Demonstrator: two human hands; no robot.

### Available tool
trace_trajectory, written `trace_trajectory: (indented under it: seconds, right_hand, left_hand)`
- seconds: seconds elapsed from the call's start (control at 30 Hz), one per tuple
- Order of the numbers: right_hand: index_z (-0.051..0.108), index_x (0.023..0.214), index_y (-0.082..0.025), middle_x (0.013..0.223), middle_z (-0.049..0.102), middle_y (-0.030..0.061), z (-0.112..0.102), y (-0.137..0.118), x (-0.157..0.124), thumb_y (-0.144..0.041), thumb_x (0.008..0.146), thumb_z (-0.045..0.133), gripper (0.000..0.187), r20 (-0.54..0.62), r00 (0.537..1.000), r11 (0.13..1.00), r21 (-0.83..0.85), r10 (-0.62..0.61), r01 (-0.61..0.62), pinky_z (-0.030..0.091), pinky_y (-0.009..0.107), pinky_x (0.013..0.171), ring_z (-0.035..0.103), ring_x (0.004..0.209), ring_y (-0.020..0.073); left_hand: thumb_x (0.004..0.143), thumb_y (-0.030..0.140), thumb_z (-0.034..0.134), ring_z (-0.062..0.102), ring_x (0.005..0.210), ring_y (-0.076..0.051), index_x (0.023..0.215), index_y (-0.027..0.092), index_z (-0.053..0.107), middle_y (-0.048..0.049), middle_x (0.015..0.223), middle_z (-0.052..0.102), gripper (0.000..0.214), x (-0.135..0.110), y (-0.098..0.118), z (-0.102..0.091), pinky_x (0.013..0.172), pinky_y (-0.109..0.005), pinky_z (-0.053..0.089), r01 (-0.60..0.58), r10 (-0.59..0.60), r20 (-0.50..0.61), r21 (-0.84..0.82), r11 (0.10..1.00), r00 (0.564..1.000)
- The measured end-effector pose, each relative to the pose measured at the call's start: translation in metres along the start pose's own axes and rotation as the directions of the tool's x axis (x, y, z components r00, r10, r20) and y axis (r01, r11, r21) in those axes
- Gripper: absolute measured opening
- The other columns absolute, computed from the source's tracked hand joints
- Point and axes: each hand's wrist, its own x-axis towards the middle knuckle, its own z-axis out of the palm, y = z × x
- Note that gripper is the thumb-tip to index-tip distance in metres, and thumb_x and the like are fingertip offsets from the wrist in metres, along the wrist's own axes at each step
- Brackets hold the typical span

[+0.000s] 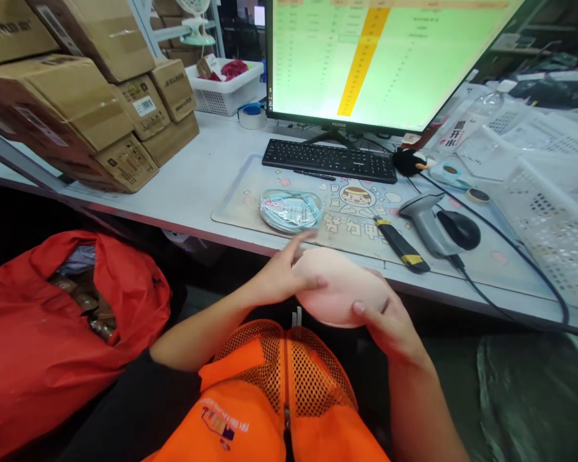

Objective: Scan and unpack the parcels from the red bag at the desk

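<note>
Both my hands hold a smooth pale pink round pad (pixel 340 289) just in front of the desk edge, above my lap. My left hand (pixel 282 273) grips its left rim, thumb on top and fingers curled along the far side. My right hand (pixel 390 321) cups the pad from below at the right, thumb pressed on its near edge. On the desk mat (pixel 241 199) just beyond lies a clear plastic bag with light blue contents (pixel 291 210).
A keyboard (pixel 330 160) and a monitor (pixel 380 58) stand behind the mat. A black-and-yellow utility knife (pixel 401 244), a barcode scanner (pixel 426 221) and a mouse (pixel 458 230) lie to the right. Cardboard boxes (pixel 77 102) are stacked left; white baskets (pixel 553 224) right. A red bag (pixel 52 333) sits below left.
</note>
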Motion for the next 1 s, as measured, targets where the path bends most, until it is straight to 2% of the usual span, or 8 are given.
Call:
trace_trajectory:
  seconds: [0.07,0.17,0.27,0.37,0.43,0.53,0.8,1.0]
  right_hand:
    - [0.06,0.122,-0.024,0.111,0.075,0.0082,0.004,0.001,0.001,-0.045,0.069,0.094,0.066,-0.014,1.0,1.0,-0.021,0.014,-0.014,0.063,0.033,0.076,0.073,0.093,0.025]
    - [0.056,0.123,-0.025,0.115,0.073,0.009,0.02,0.007,0.004,-0.052,0.078,0.086,0.061,-0.17,0.983,0.997,-0.038,-0.066,0.06,0.063,0.036,0.083,0.073,0.098,0.025]
    - [0.057,0.129,-0.023,0.123,0.071,0.011,0.024,0.011,0.011,-0.051,0.083,0.082,0.059,-0.311,0.922,0.962,-0.216,-0.229,0.166,0.062,0.038,0.09,0.072,0.105,0.0258]
    - [0.06,0.131,-0.021,0.121,0.071,0.0107,0.006,0.007,0.026,-0.047,0.083,0.081,0.059,-0.419,0.847,0.928,-0.313,-0.327,0.204,0.061,0.041,0.091,0.071,0.102,0.0256]
    - [0.061,0.129,-0.02,0.12,0.071,0.0102,-0.011,-0.001,0.043,-0.045,0.08,0.083,0.059,-0.481,0.81,0.933,-0.291,-0.335,0.213,0.06,0.044,0.095,0.07,0.102,0.0258]
    - [0.063,0.122,-0.019,0.121,0.071,0.0105,-0.029,-0.016,0.071,-0.039,0.073,0.083,0.057,-0.525,0.789,0.941,-0.271,-0.32,0.201,0.056,0.048,0.103,0.069,0.107,0.0272]
    - [0.062,0.125,-0.018,0.123,0.069,0.0112,-0.026,-0.047,0.146,-0.03,0.06,0.077,0.068,-0.471,0.833,0.933,-0.333,-0.292,0.139,0.056,0.047,0.102,0.067,0.111,0.0289]
    - [0.062,0.119,-0.015,0.117,0.072,0.0153,0.031,-0.04,0.191,-0.034,0.073,0.064,0.049,-0.12,0.924,0.769,-0.599,-0.362,0.223,0.057,0.045,0.094,0.067,0.103,0.0296]
  left_hand:
    - [0.079,0.057,0.084,0.074,0.111,-0.032,0.135,0.019,0.064,-0.0144,0.127,0.075,0.07,-0.004,-0.005,0.007,0.093,-0.043,0.063,0.134,-0.123,0.095,-0.131,0.982,0.988]
    - [0.085,0.051,0.079,0.074,0.111,-0.03,0.125,0.019,0.067,-0.011,0.123,0.077,0.053,-0.01,-0.013,0.026,0.099,-0.045,0.06,0.126,-0.139,-0.126,-0.107,0.986,0.982]
    - [0.089,0.054,0.074,0.074,0.11,-0.028,0.129,0.021,0.064,-0.0104,0.123,0.076,0.053,-0.002,-0.013,0.025,0.099,-0.044,0.06,0.056,-0.056,-0.144,-0.002,0.998,0.988]
    - [0.087,0.062,0.076,0.066,0.128,-0.032,0.138,0.021,0.058,-0.0148,0.138,0.069,0.068,0.026,-0.011,-0.009,0.112,-0.048,0.053,-0.087,0.131,-0.162,0.258,0.962,0.978]
    - [0.074,0.064,0.087,0.039,0.153,-0.041,0.15,0.022,0.05,-0.0184,0.161,0.048,0.094,0.051,-0.013,-0.041,0.126,-0.06,0.035,-0.101,0.224,-0.152,0.567,0.818,0.963]
    - [0.062,0.061,0.096,0.016,0.16,-0.049,0.16,0.024,0.043,-0.0184,0.173,0.028,0.117,0.08,-0.024,-0.076,0.126,-0.071,0.023,-0.032,0.094,-0.03,0.803,0.596,0.995]
    - [0.089,0.054,0.078,0.049,0.144,-0.035,0.153,0.012,0.051,-0.0192,0.153,0.057,0.081,0.083,-0.046,-0.084,0.125,-0.049,0.037,-0.111,0.223,-0.033,0.79,0.603,0.974]
    - [0.089,0.067,0.071,0.049,0.145,-0.036,0.154,0.009,0.049,-0.0218,0.153,0.056,0.089,0.079,-0.048,-0.062,0.125,-0.049,0.038,-0.155,0.287,-0.047,0.753,0.64,0.957]
